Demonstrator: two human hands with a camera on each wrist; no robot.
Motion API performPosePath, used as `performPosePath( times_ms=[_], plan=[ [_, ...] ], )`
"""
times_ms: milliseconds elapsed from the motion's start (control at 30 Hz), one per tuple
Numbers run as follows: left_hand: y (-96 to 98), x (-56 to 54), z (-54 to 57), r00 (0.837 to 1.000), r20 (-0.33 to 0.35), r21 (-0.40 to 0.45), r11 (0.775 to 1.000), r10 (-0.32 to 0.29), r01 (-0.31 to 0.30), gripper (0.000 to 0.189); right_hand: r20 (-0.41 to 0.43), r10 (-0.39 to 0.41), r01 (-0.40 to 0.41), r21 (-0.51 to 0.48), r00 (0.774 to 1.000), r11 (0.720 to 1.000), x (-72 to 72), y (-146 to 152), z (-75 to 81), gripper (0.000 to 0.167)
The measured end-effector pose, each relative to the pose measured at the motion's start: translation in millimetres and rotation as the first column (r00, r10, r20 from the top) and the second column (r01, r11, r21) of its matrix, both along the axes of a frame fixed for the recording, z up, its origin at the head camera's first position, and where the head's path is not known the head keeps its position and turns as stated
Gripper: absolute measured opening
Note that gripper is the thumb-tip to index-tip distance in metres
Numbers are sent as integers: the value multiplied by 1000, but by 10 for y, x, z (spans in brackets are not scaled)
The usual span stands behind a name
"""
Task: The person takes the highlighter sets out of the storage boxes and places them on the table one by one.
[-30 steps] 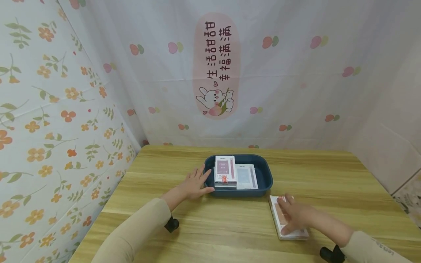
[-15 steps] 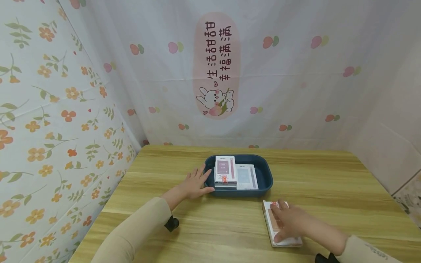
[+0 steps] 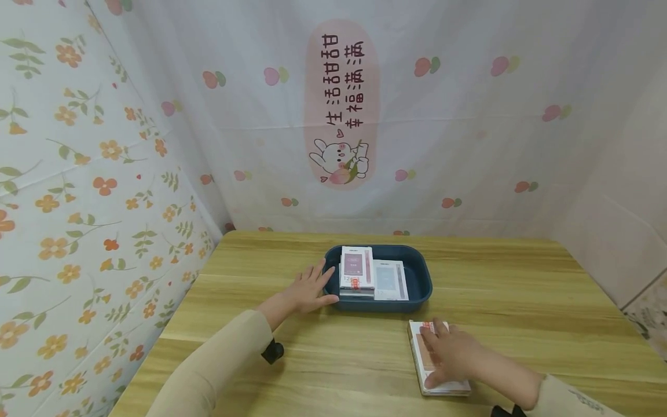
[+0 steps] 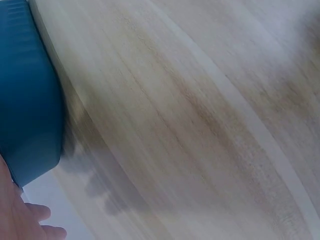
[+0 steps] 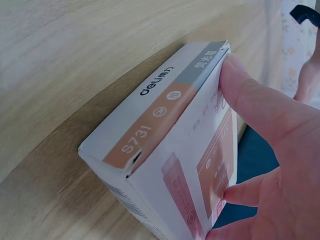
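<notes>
My right hand (image 3: 454, 354) rests on top of a white and orange box of highlighters (image 3: 417, 347), which lies on the table. In the right wrist view, the thumb (image 5: 235, 75) touches the near edge of the box (image 5: 150, 120) and other fingertips lie on its printed face. At the left end of a dark blue plastic basket (image 3: 419, 284), my left hand (image 3: 307, 289) spreads its fingers against the rim. Inside the basket, a box with a purple label (image 3: 356, 269) tops a stack, beside a box with a pale blue label (image 3: 389, 281).
The wooden table (image 3: 339, 359) reaches back to a printed white curtain (image 3: 443, 145). A floral curtain (image 3: 94, 231) hangs along the left side. Black straps with small modules (image 3: 272, 350) are on both wrists.
My right hand has slid the highlighter box left and toward me across the table. My left hand and the basket have stayed in place.
</notes>
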State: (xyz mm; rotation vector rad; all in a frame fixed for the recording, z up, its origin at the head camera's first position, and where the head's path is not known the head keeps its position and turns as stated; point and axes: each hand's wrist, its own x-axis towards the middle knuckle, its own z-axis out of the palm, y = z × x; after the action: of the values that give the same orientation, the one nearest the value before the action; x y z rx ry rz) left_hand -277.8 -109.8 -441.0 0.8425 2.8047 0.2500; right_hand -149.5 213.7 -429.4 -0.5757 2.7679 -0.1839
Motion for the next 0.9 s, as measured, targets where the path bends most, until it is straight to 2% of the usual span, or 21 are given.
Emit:
performPosePath(
  times_ms=[300, 900],
  plan=[
    [-7, -12, -3, 1000, 16, 11, 1000, -7, 6, 78, -20, 8, -8, 1, 1000, 1000, -19, -79, -7, 104],
    [-2, 10, 30, 999, 37, 10, 1000, -4, 4, 78, 17, -24, 24, -9, 1000, 1000, -141, -181, 22, 100]
  ],
)
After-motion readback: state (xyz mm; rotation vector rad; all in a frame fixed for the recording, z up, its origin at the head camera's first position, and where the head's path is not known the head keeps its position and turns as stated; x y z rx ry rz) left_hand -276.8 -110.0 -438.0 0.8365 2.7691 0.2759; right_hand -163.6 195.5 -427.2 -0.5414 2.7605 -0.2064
